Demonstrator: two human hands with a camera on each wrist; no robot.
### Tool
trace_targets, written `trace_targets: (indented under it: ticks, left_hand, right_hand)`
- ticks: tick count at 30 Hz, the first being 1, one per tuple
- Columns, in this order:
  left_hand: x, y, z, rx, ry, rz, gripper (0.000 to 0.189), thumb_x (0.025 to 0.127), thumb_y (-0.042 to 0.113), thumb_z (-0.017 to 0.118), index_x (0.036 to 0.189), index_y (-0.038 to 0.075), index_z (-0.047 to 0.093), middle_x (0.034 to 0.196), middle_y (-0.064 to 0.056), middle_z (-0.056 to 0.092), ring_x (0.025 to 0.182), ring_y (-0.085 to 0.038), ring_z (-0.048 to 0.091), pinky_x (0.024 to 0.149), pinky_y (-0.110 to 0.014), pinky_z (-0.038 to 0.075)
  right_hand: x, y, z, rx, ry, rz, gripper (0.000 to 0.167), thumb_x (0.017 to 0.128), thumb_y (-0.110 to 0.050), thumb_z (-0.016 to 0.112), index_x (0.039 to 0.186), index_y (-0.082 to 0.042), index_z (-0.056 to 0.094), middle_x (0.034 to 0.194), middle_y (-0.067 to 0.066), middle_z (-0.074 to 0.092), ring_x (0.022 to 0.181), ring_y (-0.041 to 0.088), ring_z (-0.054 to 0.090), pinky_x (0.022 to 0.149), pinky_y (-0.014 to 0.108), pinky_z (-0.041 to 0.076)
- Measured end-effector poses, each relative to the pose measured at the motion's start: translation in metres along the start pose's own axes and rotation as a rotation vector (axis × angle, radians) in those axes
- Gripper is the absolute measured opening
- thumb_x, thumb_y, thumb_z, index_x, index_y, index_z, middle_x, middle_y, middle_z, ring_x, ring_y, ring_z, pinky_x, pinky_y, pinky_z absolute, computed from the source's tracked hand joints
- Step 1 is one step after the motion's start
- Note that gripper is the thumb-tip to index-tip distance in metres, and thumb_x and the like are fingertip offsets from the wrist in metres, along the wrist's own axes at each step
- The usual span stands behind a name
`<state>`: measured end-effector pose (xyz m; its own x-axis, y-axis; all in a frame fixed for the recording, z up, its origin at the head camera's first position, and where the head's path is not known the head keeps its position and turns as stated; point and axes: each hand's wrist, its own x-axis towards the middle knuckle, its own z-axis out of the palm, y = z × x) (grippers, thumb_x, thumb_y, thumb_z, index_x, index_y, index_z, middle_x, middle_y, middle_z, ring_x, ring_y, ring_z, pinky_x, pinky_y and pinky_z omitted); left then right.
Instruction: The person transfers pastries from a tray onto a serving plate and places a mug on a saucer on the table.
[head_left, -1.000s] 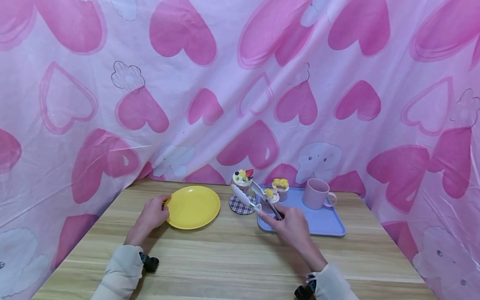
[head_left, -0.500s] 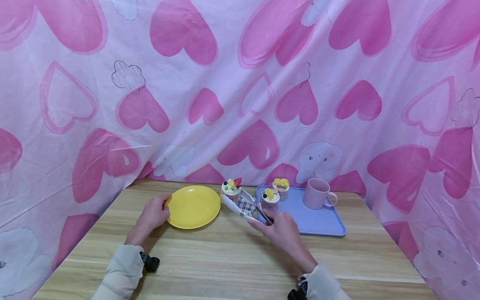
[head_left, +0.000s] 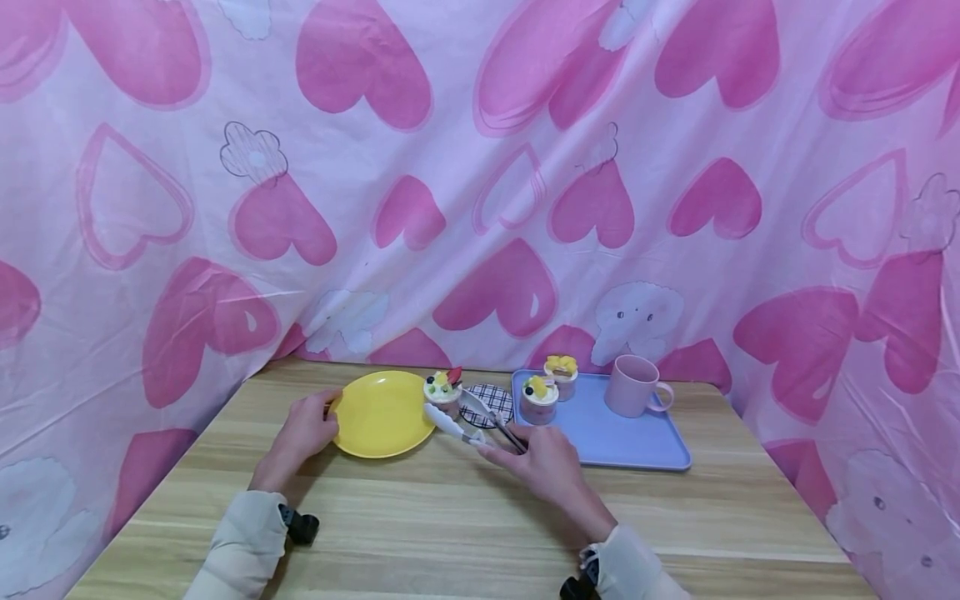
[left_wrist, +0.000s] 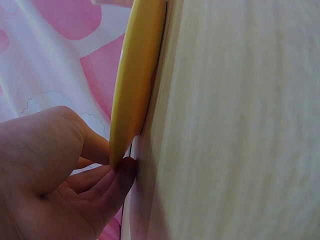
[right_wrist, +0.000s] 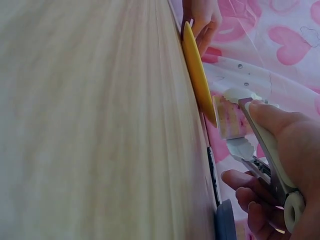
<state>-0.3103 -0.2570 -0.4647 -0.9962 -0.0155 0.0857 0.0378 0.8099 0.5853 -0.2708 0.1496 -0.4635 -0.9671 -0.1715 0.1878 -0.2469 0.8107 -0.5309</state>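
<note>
At the left, my left hand pinches the rim of a round yellow plate. In the left wrist view the thumb lies above the plate's edge and fingers lie under it. My right hand holds a pair of tongs with pale tips. Between those tips is a small cupcake topped with cream, a strawberry and other fruit. It overlaps the plate's right rim in the head view. The right wrist view has the cupcake close by the plate's edge; whether they touch, I cannot tell.
A checked round coaster lies right of the plate. Beyond it, a blue tray bears two more cupcakes, one nearer and one farther back, plus a pink mug. A heart-patterned curtain hangs behind the wooden table.
My right hand has moved left with the tongs, carrying the cupcake from over the coaster to the plate's right rim. The left hand and plate have stayed in place.
</note>
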Motion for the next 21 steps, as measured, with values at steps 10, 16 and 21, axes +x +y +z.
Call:
trace_targets:
  ticks: [10,16,21]
  left_hand:
    - [0.0,0.0,-0.001,-0.001,0.005,0.018,0.057,0.097,-0.003,0.058,0.152,-0.014,0.051,0.147,-0.037,0.059,0.107,-0.038,0.062,0.075,-0.029,0.056]
    - [0.001,-0.001,0.001,0.007,0.006,0.013,0.057,0.096,-0.002,0.058,0.152,-0.013,0.051,0.149,-0.037,0.059,0.11,-0.039,0.061,0.079,-0.033,0.057]
    - [0.001,-0.002,0.002,0.004,0.0,0.004,0.058,0.096,-0.002,0.058,0.153,-0.013,0.05,0.151,-0.037,0.057,0.11,-0.039,0.061,0.082,-0.036,0.061]
  right_hand:
    - [0.008,-0.009,0.007,-0.005,0.015,-0.04,0.064,0.082,-0.081,0.074,0.107,-0.023,0.085,0.059,-0.01,0.04,0.06,0.01,0.043,0.051,0.024,0.035]
    - [0.015,-0.017,0.01,0.034,-0.013,-0.004,0.064,0.08,-0.079,0.078,0.11,-0.022,0.086,0.057,-0.009,0.043,0.059,0.012,0.048,0.051,0.025,0.039]
    - [0.02,-0.024,0.015,0.05,-0.019,0.001,0.064,0.08,-0.076,0.081,0.11,-0.021,0.086,0.057,-0.009,0.043,0.059,0.012,0.048,0.051,0.026,0.039]
